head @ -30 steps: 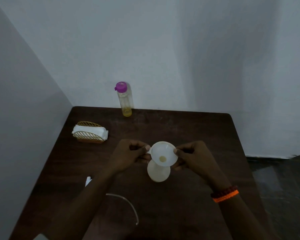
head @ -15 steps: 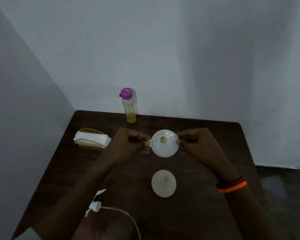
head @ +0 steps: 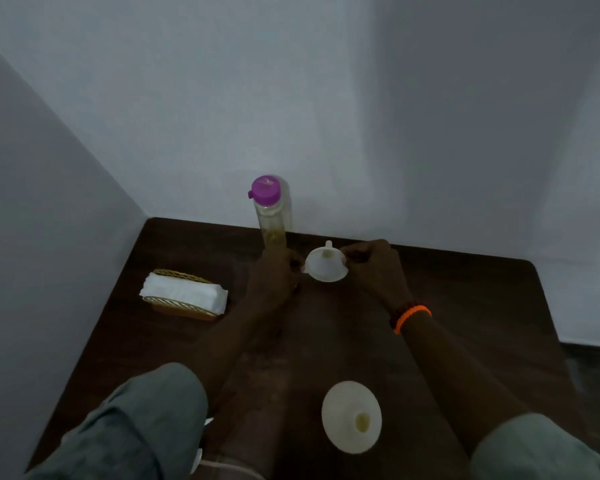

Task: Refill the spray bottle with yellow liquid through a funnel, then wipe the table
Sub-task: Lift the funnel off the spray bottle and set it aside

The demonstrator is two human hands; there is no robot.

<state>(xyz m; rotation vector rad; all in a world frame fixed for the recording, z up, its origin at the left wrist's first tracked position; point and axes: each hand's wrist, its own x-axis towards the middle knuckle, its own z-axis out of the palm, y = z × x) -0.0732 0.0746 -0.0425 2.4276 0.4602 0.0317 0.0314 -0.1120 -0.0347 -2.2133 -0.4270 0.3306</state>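
A white funnel (head: 326, 267) is held over the far part of the dark wooden table (head: 465, 306), tilted with its spout pointing away from me. My left hand (head: 274, 275) pinches its left rim and my right hand (head: 374, 268) pinches its right rim. The open white spray bottle (head: 351, 415) stands near me, seen from above, with yellow liquid visible in its neck. A clear bottle with a purple cap (head: 271, 211) and a little yellow liquid stands at the back edge, just behind my left hand.
A wicker holder of white tissues (head: 184, 294) sits at the table's left. The spray head with its tube (head: 201, 455) lies at the near left edge, mostly hidden by my sleeve. Walls close the table on the left and back.
Both hands lifted the funnel off the spray bottle and carried it away from me toward the purple-capped bottle. The camera view tilted, so the spray bottle now appears nearer.
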